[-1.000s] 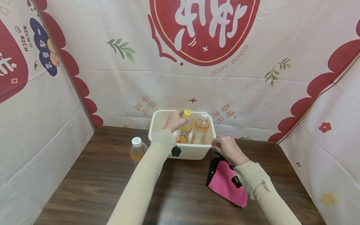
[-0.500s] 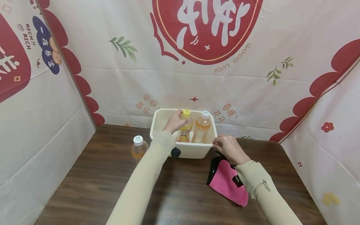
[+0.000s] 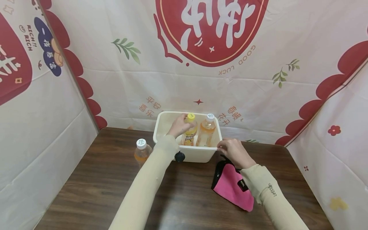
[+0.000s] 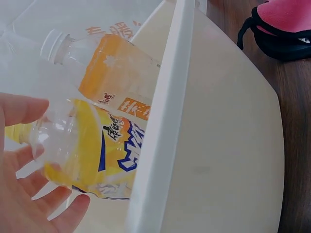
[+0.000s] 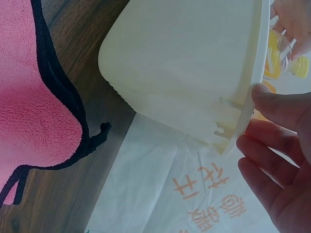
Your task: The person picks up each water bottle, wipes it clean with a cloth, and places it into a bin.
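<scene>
The left hand reaches into a cream-white bin, its thumb and fingers round the neck of a yellow-capped bottle. In the left wrist view, that bottle has a yellow label, and the hand has its lower fingers spread. Beside it in the bin stands a white-capped bottle with orange drink. The right hand grips the bin's front right corner; in the right wrist view, thumb and fingers of this hand pinch the rim.
Another white-capped bottle stands on the brown wooden table, left of the bin and partly behind the left sleeve. A pink cloth item with black edging lies under the right forearm. A printed cloth hangs behind the bin.
The left hand has shifted very slightly at the yellow-capped bottle's neck, and the cap's tilt has changed a little. The right hand stays on the bin's corner.
</scene>
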A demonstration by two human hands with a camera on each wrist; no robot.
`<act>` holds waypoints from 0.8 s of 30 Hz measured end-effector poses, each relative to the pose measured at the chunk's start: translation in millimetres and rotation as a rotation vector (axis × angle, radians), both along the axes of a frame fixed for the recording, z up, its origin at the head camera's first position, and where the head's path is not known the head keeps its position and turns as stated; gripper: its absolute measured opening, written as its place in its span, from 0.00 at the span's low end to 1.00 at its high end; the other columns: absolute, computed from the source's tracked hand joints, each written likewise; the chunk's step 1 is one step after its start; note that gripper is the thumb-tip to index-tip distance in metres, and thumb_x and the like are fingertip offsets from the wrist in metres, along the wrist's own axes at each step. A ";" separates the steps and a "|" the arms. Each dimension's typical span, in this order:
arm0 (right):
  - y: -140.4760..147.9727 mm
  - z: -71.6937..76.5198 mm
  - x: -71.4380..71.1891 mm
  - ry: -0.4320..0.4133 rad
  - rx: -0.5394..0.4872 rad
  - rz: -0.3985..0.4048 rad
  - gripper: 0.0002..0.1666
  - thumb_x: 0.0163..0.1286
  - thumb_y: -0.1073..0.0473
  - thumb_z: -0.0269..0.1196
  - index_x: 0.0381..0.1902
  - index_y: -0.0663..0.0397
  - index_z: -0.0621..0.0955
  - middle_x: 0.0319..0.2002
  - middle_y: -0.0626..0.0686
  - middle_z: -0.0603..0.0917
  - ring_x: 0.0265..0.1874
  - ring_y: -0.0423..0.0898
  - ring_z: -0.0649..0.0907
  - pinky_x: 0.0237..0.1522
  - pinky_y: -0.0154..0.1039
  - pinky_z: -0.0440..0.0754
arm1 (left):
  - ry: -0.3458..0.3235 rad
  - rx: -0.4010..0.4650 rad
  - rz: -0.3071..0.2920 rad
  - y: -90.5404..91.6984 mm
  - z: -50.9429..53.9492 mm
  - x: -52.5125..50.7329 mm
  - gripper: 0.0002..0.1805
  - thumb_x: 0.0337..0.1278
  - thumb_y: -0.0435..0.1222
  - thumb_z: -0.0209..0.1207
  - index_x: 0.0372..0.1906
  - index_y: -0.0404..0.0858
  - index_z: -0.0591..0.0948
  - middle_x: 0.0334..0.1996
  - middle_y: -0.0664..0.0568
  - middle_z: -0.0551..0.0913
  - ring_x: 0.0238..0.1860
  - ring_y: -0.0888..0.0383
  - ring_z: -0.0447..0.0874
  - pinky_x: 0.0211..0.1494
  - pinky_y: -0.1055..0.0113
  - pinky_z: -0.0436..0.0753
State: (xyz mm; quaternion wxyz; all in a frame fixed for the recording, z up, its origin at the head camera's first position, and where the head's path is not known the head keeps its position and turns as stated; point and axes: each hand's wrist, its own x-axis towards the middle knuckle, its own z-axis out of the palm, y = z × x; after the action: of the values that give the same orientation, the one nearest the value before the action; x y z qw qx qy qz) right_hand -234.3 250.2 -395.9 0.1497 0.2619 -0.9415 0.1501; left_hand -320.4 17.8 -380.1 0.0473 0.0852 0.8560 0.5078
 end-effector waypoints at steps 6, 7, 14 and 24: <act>0.1 -0.1 0.1 -0.011 -0.009 0.000 0.03 0.53 0.67 0.67 0.28 0.57 0.85 0.28 0.49 0.82 0.28 0.45 0.81 0.29 0.41 0.79 | 0.024 -0.027 0.032 0.4 8.8 6.1 0.40 0.47 0.46 0.60 0.66 0.40 0.59 0.62 0.45 0.64 0.60 0.47 0.65 0.60 0.48 0.66; 0.4 -0.2 0.0 -0.014 -0.008 0.000 0.03 0.53 0.66 0.67 0.28 0.56 0.85 0.28 0.49 0.82 0.28 0.45 0.81 0.29 0.41 0.79 | 0.034 -0.057 0.048 1.3 12.5 8.6 0.41 0.47 0.47 0.60 0.67 0.40 0.58 0.63 0.45 0.63 0.61 0.47 0.64 0.59 0.48 0.66; 2.1 1.7 0.5 -0.029 -0.006 -0.001 0.02 0.55 0.65 0.66 0.28 0.57 0.85 0.29 0.48 0.82 0.29 0.45 0.81 0.30 0.40 0.79 | 0.135 -0.274 0.099 6.9 57.2 39.3 0.45 0.45 0.54 0.60 0.67 0.40 0.57 0.65 0.45 0.59 0.64 0.48 0.55 0.57 0.49 0.69; 1.0 0.4 0.6 -0.037 -0.003 0.004 0.02 0.55 0.64 0.66 0.28 0.57 0.84 0.28 0.48 0.81 0.28 0.44 0.81 0.28 0.38 0.79 | 0.434 -0.322 -0.003 -34.0 106.1 127.1 0.42 0.51 0.51 0.59 0.65 0.33 0.58 0.65 0.41 0.57 0.64 0.45 0.56 0.63 0.52 0.63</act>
State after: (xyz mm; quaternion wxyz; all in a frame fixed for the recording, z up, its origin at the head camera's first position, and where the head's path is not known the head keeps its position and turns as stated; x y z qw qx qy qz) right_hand -233.7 251.2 -395.5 0.1324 0.2607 -0.9434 0.1563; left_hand -193.3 -16.2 -274.0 -0.1234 0.1847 0.9158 0.3348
